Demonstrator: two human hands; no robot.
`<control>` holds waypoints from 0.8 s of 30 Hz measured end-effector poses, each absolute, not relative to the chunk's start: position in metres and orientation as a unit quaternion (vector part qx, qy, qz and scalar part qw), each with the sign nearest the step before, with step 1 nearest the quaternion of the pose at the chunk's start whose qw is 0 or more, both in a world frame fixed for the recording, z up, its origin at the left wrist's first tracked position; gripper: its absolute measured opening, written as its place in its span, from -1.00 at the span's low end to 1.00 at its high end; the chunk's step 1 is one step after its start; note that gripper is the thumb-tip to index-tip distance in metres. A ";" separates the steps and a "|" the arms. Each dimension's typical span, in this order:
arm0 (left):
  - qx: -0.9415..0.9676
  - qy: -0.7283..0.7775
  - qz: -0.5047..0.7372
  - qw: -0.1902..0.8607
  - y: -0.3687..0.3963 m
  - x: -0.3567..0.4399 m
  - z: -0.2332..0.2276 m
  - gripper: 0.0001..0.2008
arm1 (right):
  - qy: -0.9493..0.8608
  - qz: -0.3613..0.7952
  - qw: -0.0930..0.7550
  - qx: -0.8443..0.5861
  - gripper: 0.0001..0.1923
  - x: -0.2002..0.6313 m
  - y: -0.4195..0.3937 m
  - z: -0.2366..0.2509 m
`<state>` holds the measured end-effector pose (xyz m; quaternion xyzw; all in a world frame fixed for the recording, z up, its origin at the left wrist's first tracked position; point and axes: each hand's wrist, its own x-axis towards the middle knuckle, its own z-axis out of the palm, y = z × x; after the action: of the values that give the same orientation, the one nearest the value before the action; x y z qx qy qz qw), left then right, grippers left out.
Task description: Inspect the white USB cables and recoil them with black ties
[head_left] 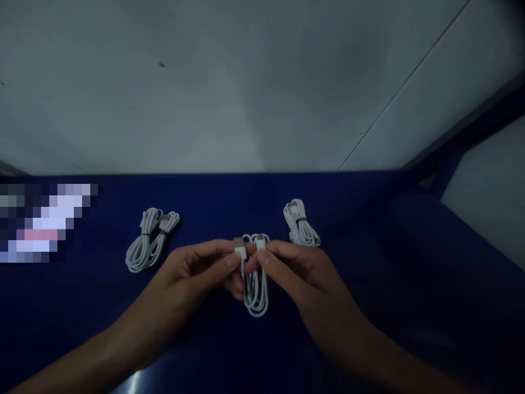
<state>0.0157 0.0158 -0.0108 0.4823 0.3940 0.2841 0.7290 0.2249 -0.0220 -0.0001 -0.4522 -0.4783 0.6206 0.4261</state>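
Note:
A coiled white USB cable hangs between my two hands, above the blue table. My left hand pinches one plug, a flat metal USB end with a white housing, between thumb and forefinger. With thumb and fingers closed, my right hand grips the other white connector and part of the coil. The loops dangle below the fingertips. Some fingers of both hands are hidden behind the cable.
Two tied white cable bundles lie on the blue table to the left. Another tied white bundle lies beyond my right hand. A pale wall rises behind the table. At the far left an area is pixelated.

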 end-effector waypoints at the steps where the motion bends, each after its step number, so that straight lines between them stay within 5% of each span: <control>1: 0.485 0.394 0.282 0.728 0.016 0.015 -0.011 -0.71 | -0.480 0.618 0.424 -0.455 -0.62 0.225 -0.022 0.000; 24: 0.474 0.398 0.284 0.732 0.014 0.014 -0.011 -0.73 | -0.479 0.620 0.429 -0.450 -0.62 0.224 -0.023 -0.001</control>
<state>0.0145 0.0143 -0.0112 0.4744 0.3977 0.2835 0.7324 0.2237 -0.0232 -0.0011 -0.4503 -0.4791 0.6197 0.4285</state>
